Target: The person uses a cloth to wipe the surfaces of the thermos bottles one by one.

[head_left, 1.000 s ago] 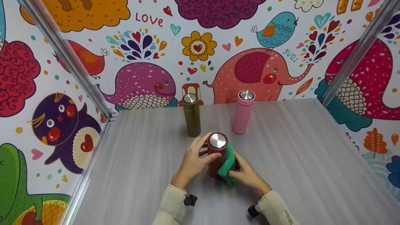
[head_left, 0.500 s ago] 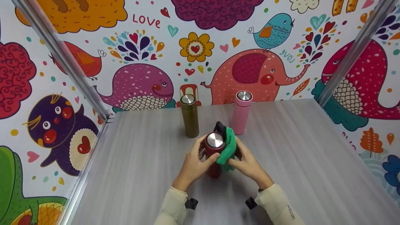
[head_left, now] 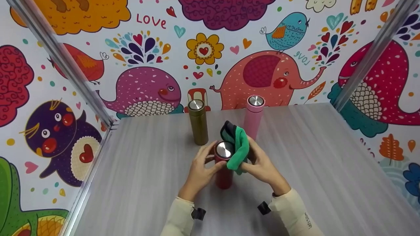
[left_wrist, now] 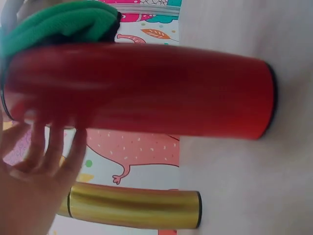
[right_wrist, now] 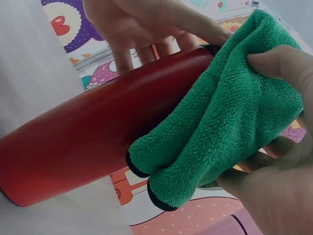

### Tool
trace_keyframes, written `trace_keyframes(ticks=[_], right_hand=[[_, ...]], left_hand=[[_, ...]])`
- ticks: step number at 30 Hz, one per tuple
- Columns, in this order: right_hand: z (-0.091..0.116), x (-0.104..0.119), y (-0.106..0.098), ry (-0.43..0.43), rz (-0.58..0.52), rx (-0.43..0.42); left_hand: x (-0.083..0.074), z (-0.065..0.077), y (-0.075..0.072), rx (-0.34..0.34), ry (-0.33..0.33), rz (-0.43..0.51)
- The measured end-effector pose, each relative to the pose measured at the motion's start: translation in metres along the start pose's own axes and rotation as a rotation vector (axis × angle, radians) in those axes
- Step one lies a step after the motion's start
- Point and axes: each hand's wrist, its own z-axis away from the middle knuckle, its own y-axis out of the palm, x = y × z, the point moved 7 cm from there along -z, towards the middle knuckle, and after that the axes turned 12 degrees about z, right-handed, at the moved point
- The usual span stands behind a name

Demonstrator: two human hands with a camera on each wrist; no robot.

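Observation:
A dark red thermos flask (head_left: 224, 178) with a shiny steel top stands upright near the middle of the table. Around its upper part curl the fingers and thumb of my left hand (head_left: 201, 167). My right hand (head_left: 264, 165) holds a folded green cloth (right_wrist: 230, 103) with black edging, thumb on one face and fingers behind. The cloth lies against the right side of the flask's upper end, and one dark-edged corner sticks up behind the steel top. In the left wrist view the red flask (left_wrist: 146, 93) shows its long bare side.
Behind the hands, an olive-gold flask (head_left: 199, 127) stands at the left and a pink flask (head_left: 254, 119) at the right, the latter partly hidden by the cloth. A cartoon-printed wall (head_left: 203, 19) closes off the grey table's (head_left: 141, 170) back edge.
The cloth and my right hand have moved up along the flask's right side to its top. The cloth's dark-edged corner now rises above the rim. My left hand keeps its grip.

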Motion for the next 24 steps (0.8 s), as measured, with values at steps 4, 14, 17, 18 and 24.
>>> trace_keyframes(ticks=[4,14,17,18,24], right_hand=[[0.004,-0.003,0.003,-0.014,-0.013,0.013],[0.034,-0.05,0.036,0.122,0.023,0.037],[0.047,-0.07,0.042,0.192,0.049,0.073],[0.051,-0.077,0.044,0.216,0.062,0.088],[0.064,-0.101,0.04,0.284,0.124,0.093]], left_hand=[[0.002,0.003,-0.001,0.011,0.027,0.102],[-0.004,0.02,0.009,-0.06,0.168,0.048],[-0.015,0.02,0.014,-0.078,0.203,0.081],[-0.018,0.018,0.015,-0.081,0.199,0.094],[-0.023,0.01,0.019,-0.119,0.206,0.074]])
